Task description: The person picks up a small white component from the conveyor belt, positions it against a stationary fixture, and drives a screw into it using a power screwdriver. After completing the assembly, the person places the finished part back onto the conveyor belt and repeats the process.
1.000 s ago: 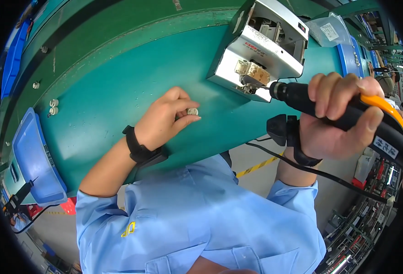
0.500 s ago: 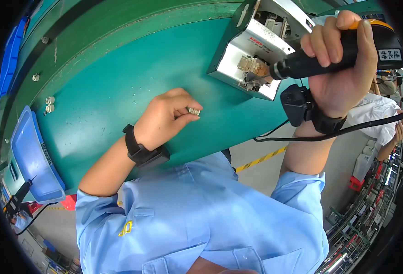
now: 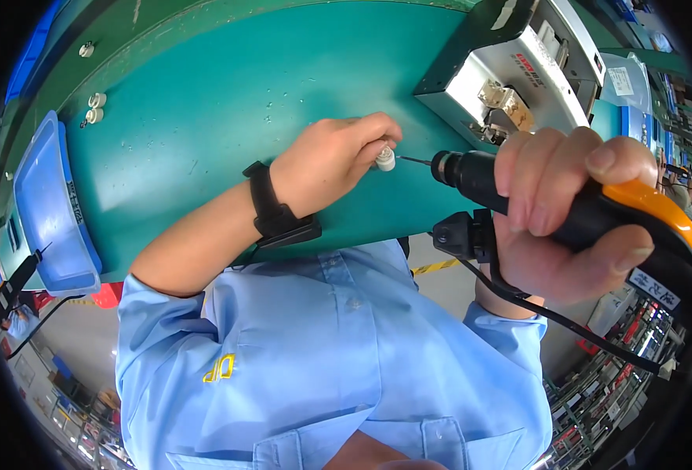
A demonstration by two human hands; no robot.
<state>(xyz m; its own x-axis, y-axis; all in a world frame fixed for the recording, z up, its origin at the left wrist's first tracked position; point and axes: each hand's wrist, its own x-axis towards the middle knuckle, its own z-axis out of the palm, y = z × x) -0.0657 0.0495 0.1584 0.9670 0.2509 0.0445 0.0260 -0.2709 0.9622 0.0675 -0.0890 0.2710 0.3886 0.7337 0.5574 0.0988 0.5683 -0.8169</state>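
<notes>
My left hand [image 3: 334,160] pinches a small white round part [image 3: 386,159] between thumb and fingers, just above the green mat. In my right hand [image 3: 557,204] is a black and orange electric screwdriver [image 3: 479,174], my fingers wrapped round its body. Its thin bit points left toward the white part, the tip very close to it; whether they touch I cannot tell. Behind the screwdriver stands a silver and black metal machine [image 3: 510,74] with an open mechanism on its front. Both wrists wear black straps with small boxes.
On the left lies a blue plastic tray [image 3: 87,227]. Several small white parts [image 3: 95,108] stand along the far left edge of the green mat [image 3: 205,102]. A second screwdriver [image 3: 18,286] hangs at far left. A black cable [image 3: 573,333] runs below my right hand.
My right hand has brought the screwdriver down and left, away from the machine, to the white part. My left hand has moved up and right, turning the part toward the bit.
</notes>
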